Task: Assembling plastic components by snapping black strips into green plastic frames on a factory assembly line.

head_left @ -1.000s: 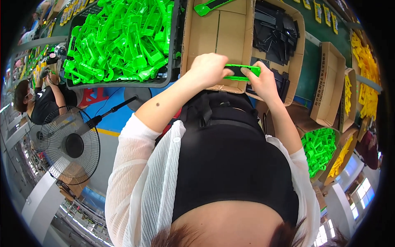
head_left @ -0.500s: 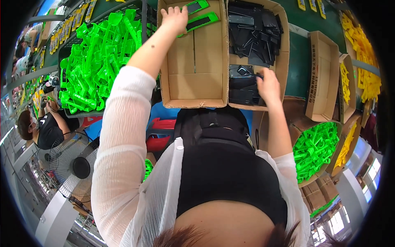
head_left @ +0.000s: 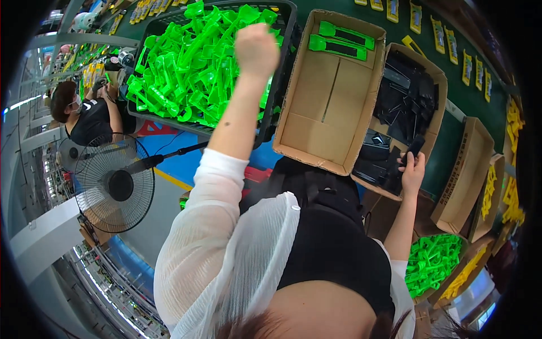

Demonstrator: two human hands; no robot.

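My left hand [head_left: 257, 52] is over the heap of bright green plastic parts [head_left: 186, 73] in a black plastic crate [head_left: 289, 34]. Its back faces up and its fingers curl down out of sight, so any hold is hidden. At the right, my right hand [head_left: 413, 170] grips a black flat piece [head_left: 416, 146] between thumb and fingers. That hand is above a cardboard box [head_left: 436, 121] of loose black plates [head_left: 403, 96]. Between my hands, two green parts with black inserts [head_left: 344, 47] lie side by side at the far end of another cardboard box [head_left: 307, 133].
Right of the boxes stands a long cardboard tray [head_left: 464, 175]. Another box of green parts [head_left: 432, 263] is lower right, near yellow parts [head_left: 463, 274]. Yellow pieces [head_left: 416, 20] line the green table's far side. At left are a standing fan [head_left: 119, 185] and a seated person [head_left: 93, 116].
My left hand has left the two green parts in the cardboard box and moved over the green heap. My right hand has lifted a black flat piece. The view has swung left.
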